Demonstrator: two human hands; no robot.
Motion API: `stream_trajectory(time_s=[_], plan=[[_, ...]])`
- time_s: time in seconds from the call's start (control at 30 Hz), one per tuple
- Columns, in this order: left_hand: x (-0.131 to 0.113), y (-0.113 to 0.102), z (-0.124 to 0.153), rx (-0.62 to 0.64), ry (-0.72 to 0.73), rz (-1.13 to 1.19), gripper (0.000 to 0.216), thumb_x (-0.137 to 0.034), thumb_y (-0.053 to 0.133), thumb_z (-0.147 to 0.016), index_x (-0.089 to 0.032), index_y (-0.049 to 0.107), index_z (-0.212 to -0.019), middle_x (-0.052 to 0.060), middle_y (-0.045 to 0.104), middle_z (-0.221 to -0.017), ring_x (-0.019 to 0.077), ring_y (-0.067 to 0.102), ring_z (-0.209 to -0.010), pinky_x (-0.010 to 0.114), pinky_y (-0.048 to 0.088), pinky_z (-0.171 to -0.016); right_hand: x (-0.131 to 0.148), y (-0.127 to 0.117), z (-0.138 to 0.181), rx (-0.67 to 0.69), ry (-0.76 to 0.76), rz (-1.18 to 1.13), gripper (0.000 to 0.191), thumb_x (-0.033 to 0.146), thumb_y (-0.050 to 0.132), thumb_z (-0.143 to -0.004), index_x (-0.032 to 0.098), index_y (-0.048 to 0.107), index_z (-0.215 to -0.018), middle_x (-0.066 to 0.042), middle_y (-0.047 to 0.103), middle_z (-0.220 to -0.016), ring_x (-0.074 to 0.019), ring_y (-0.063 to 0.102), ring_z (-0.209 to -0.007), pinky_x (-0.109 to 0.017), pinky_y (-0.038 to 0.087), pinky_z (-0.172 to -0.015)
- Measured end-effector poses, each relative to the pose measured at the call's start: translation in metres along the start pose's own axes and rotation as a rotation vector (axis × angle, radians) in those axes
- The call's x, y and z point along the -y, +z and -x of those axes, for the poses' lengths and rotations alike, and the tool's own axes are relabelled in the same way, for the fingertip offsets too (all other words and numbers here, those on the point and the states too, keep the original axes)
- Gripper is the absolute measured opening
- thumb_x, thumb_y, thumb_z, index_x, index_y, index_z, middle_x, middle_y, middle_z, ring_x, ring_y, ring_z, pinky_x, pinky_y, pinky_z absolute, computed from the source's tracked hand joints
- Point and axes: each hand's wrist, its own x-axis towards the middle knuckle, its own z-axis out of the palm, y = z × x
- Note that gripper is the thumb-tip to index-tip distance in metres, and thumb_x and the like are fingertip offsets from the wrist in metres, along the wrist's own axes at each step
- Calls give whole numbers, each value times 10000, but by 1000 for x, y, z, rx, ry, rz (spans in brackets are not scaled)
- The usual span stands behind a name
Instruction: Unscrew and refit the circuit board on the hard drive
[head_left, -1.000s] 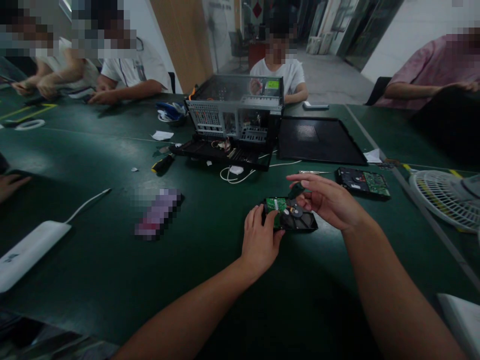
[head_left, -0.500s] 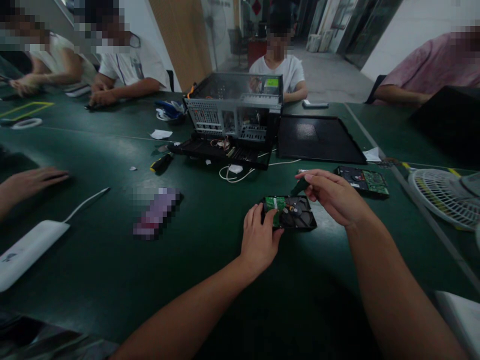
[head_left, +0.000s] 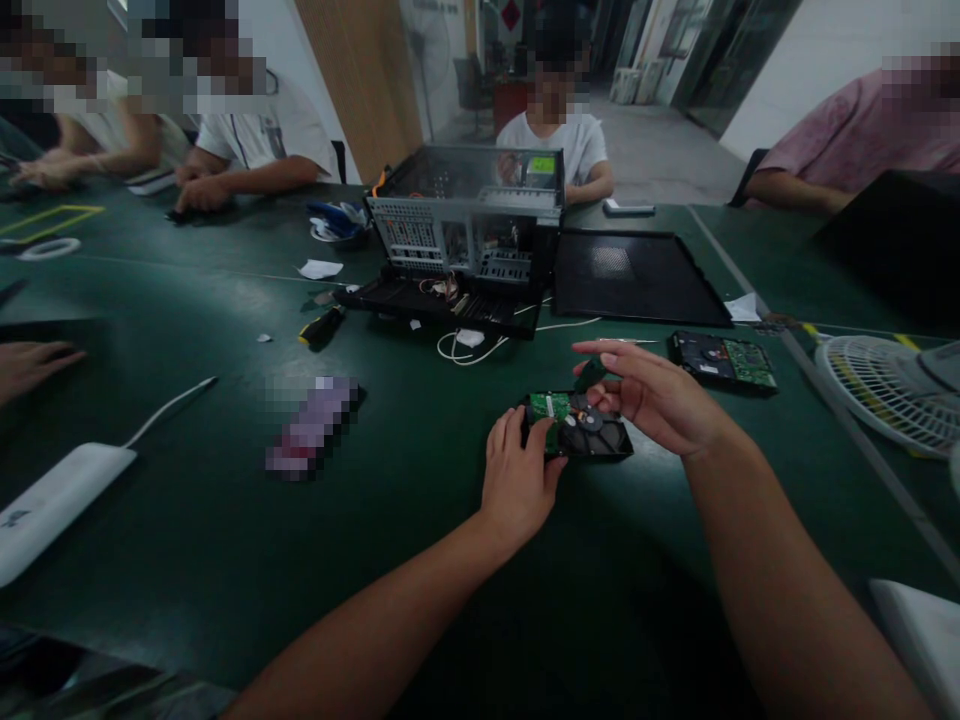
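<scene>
My left hand [head_left: 519, 475] grips the left end of an opened hard drive [head_left: 600, 437], with fingers on its far side and thumb over its edge. The drive lies flat on the green table, showing a green circuit board and a dark metal casing with a round hub. My right hand [head_left: 649, 395] is just above the drive's far right corner. Its fingers are bent around a small dark piece [head_left: 592, 374], whose kind I cannot make out. Behind that hand lies a thin metal tool [head_left: 630, 341]. A second hard drive [head_left: 724, 361] rests to the right.
An open computer case [head_left: 465, 235] stands ahead, its black side panel [head_left: 645, 280] beside it. A screwdriver [head_left: 322, 327], phone [head_left: 315, 425], white cable [head_left: 480, 355] and white power strip [head_left: 67, 510] lie leftward. A fan [head_left: 885, 395] is at right. Another person's hand [head_left: 41, 368] is at far left.
My right hand has moved slightly left and lower over the drive, and the dark piece has turned between its fingers. My left hand stays put. The other person's hand at far left has drawn back.
</scene>
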Motion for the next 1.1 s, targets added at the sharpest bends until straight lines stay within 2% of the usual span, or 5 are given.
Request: stream_trajectory(time_s=[0.17,0.33,0.47,0.63,1.1], plan=[[0,0,-1,7,-3,-2,483,-293,643,-985,-228,535,-1452,164,433,-1606,371,357,-1544,617,359,-1250,2,-3,2,-11,-22,108,246,414,802,-887,224,794,-1043,-33,703,-776,-157,603,-702,-289,461,-607],[0,0,-1,14,-6,-14,471,-297,637,-993,-214,544,-1447,178,434,-1602,377,362,-1537,619,361,-1248,-2,-5,-2,-104,-96,160,238,401,880,-811,212,758,-888,-54,760,-1043,-121,550,-716,-284,430,-626],[1,1,0,4,7,-20,467,-298,636,-995,-213,542,-1444,182,437,-1602,377,371,-1533,618,365,-1247,-6,-5,-5,-112,-138,157,253,372,877,-801,233,785,-992,-34,737,-1019,-127,563,-745,-288,434,-650],[2,3,0,-7,8,-19,472,-299,636,-995,-217,540,-1450,177,444,-1599,375,377,-1528,614,372,-1245,-5,-4,-4,-117,-92,133,143,342,818,-835,220,747,-858,-22,711,-923,-113,551,-652,-292,421,-589],[2,2,0,-7,10,-22,478,-307,640,-994,-214,542,-1452,175,443,-1593,378,381,-1524,614,371,-1242,-2,0,0,-5,-31,23,251,426,794,-897,223,785,-1043,-66,728,-1045,-168,683,-789,-302,517,-657]])
